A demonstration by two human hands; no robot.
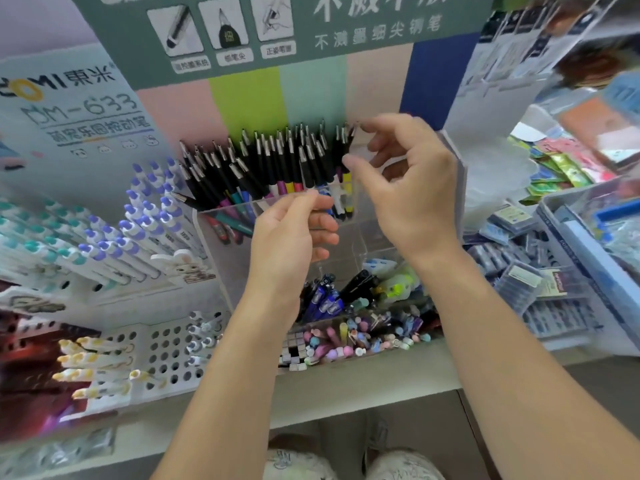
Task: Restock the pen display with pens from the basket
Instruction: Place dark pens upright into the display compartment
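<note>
Clear acrylic pen display (221,233) stands on a shelf under a green sign (277,36). Its rear tier is packed with upright black pens (277,157). Left of the display, purple-capped pens (149,216) stand in a rack. At the display's right end, the right hand (412,192) is open, fingers curled. At its front rim, the left hand (294,233) pinches; any pen held is unclear.

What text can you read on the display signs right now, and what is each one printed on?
"東米": white left display card, beside a partly cut-off logo.
"DM-633": same card.
"萌兔乐园按动笔": same card, blurred, best reading.
"不溅墨细尖钢笔": green header board, blurred, best reading.
Larger line above it: cut off, unreadable.
Captions under the board's three pictures: too blurred.
Packet labels at right: too small.
</note>
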